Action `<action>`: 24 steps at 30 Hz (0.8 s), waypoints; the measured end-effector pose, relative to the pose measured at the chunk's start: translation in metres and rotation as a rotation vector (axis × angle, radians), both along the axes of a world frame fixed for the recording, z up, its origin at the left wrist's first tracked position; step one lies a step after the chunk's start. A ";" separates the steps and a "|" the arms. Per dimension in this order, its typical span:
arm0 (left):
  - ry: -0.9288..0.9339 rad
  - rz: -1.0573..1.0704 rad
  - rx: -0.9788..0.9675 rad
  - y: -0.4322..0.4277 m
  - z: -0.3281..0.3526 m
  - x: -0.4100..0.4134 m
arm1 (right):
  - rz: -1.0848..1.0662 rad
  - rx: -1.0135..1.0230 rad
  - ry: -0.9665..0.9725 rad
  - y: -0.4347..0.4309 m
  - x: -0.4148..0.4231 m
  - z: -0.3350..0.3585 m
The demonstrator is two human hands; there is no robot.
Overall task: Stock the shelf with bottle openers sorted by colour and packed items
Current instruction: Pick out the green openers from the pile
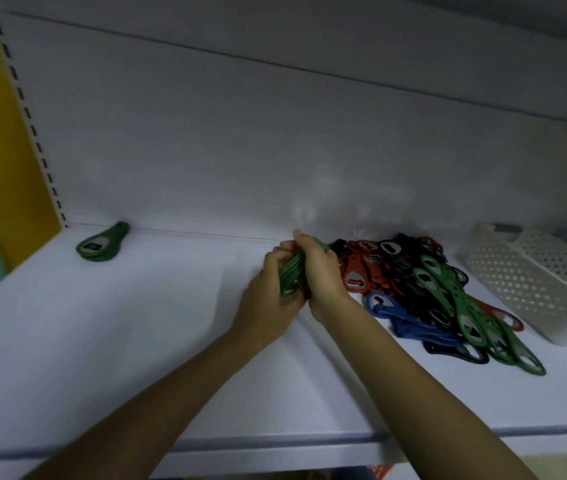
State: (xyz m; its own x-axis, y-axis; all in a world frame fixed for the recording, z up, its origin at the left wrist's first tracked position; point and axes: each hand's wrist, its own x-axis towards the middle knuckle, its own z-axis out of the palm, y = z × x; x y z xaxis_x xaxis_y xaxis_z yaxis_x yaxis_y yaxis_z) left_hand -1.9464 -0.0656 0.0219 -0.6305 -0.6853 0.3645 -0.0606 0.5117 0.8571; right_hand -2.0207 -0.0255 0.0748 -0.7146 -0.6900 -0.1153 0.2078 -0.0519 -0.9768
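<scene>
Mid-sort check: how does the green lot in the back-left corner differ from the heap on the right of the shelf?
The green stack is one colour; the heap mixes red, black, blue and green. The stack is small and aligned; the heap is far larger and sprawls at crossed angles. The stack lies well clear of the right hand; the heap lies just beside it. Both are bottle openers lying on the shelf.

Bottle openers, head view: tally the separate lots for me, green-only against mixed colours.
Green-only lots: 2 (green plastic bottle-opener stack at back left; green bundle gripped by left hand and right hand)
Mixed lots: 1 (red, black, blue and green pile)
Total: 3
</scene>
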 end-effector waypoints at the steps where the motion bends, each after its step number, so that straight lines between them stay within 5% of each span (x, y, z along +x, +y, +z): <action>1: 0.000 -0.005 -0.085 -0.003 0.000 0.014 | 0.011 -0.060 -0.132 -0.007 0.008 0.003; 6: 0.014 0.135 -0.260 -0.039 0.009 0.082 | 0.170 -0.138 -0.476 -0.051 0.072 0.009; 8: 0.055 0.132 -0.213 -0.056 0.015 0.113 | 0.332 -0.114 -0.360 -0.063 0.090 0.010; 12: 0.054 0.139 -0.159 -0.090 0.019 0.164 | 0.519 -0.024 0.247 -0.073 0.095 0.006; 14: 0.020 0.120 -0.134 -0.101 0.018 0.175 | 0.588 -0.013 0.404 -0.076 0.088 0.007; 24: 0.056 -0.007 0.085 -0.137 0.008 0.146 | 0.560 0.012 0.306 -0.106 0.062 0.011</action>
